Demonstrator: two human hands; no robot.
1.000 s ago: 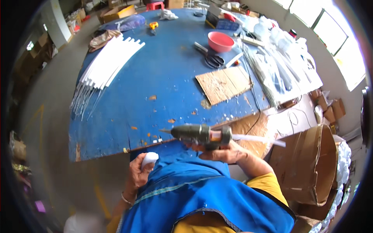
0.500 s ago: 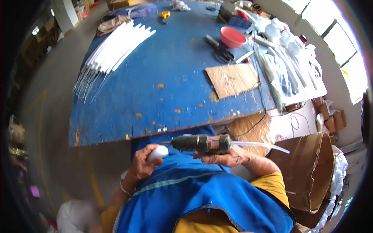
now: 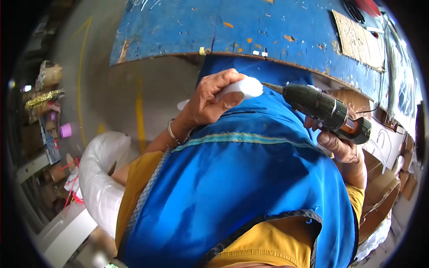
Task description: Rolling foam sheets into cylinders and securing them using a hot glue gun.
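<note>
- Landmark: the blue table point(image 3: 286, 31). All positions below are given relative to its near edge.
- Left hand point(image 3: 210, 100): just below the near edge, over the blue apron point(image 3: 241, 178). Fingers and thumb are wrapped closed around a white foam piece point(image 3: 243, 87); one rounded end protrudes toward the right.
- Right hand point(image 3: 342, 145): below the table's right portion, closed around the grip of a dark green glue gun point(image 3: 319, 107). Trigger finger position cannot be determined.
- Nozzle: the tip points left and sits at, or just short of, the exposed end of the foam piece; contact cannot be confirmed.
- Recommended practice, as judged here: hold the foam steady, keep fingertips behind the exposed end, bring the nozzle square to the surface, and feed adhesive slowly.
- A cardboard sheet point(image 3: 357, 33) lies on the table top, well apart from both hands.
</note>
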